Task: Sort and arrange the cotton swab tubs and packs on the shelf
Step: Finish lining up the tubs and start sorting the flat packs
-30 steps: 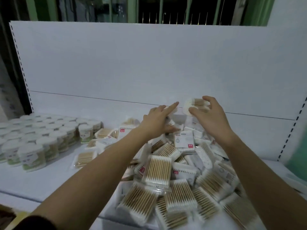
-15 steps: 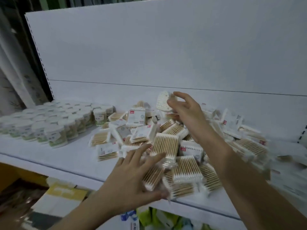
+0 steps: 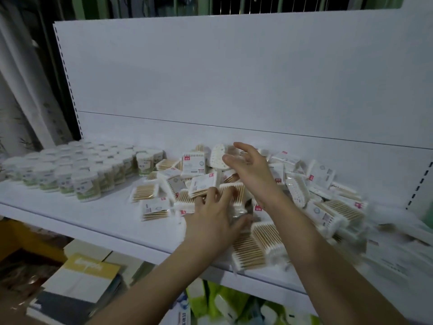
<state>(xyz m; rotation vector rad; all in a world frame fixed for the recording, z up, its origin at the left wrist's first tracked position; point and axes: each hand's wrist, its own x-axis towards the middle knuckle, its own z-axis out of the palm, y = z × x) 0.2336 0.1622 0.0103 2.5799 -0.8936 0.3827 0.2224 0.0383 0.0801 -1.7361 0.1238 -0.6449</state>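
- The left hand [image 3: 214, 221] is stretched forward from the lower middle, palm down, with its fingers spread and laid flat on the clear plastic packs of wooden-stemmed cotton swabs [image 3: 255, 245] near the front edge of the white metal shelf [image 3: 70, 214]; nothing is gripped by it
- The right hand [image 3: 250, 171] is raised above the heap, fingers loosely curled and parted; a white, dotted, rounded pack [image 3: 218, 158] is seen just at its fingertips, but whether it is pinched or merely touched cannot be told
- The flat rectangular packs are heaped loosely across the middle and right of the shelf, under and around both hands, some with white labels and small red tags
- The round, white-lidded tubs with green-and-white labels [image 3: 87, 184] are stood upright in rows at the left, well apart from both hands
- The right end of the heap is blurred
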